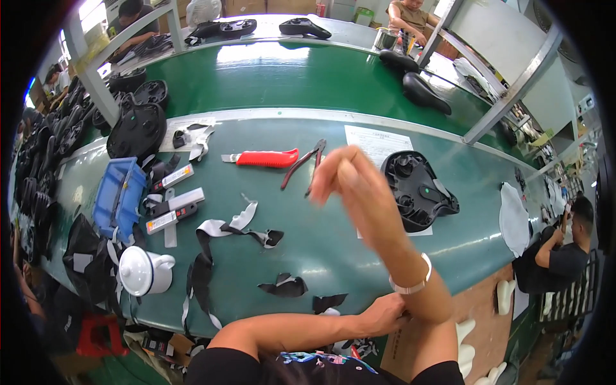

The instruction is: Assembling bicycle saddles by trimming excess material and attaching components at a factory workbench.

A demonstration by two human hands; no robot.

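Red-handled diagonal cutters (pixel 317 152): on the green desk (pixel 333 260), handles spread toward the wearer; the raised hand partly covers one handle, and whether it touches cannot be told.
Right hand (pixel 350 176): up over the desk, blurred, with a pale wristband (pixel 417 280) below it; the fingers are bent and nothing shows in them, but I cannot tell whether they are pinched together.
Left hand (pixel 384 316): low by the near edge, against or just beside the right arm; its fingertips are hidden, so I cannot tell what they grasp.
Handling of the cutters: probably small but dense, stiff, smooth on the grips; best taken around both handles, clear of the cutting tips.
Black saddle base (pixel 420 192): underside up on a paper sheet (pixel 375 136), right of the raised hand, partly behind the forearm.
Handling of the base: looks like moulded plastic, likely light and rigid, perhaps slick; the outer rim offers the surest hold.
Red utility knife (pixel 266 158): flat, left of the cutters.
Loose scraps: black-and-white fabric strips (pixel 203 256), likely limp, nearer the wearer; a lidded white mug (pixel 144 271) stands to their left.
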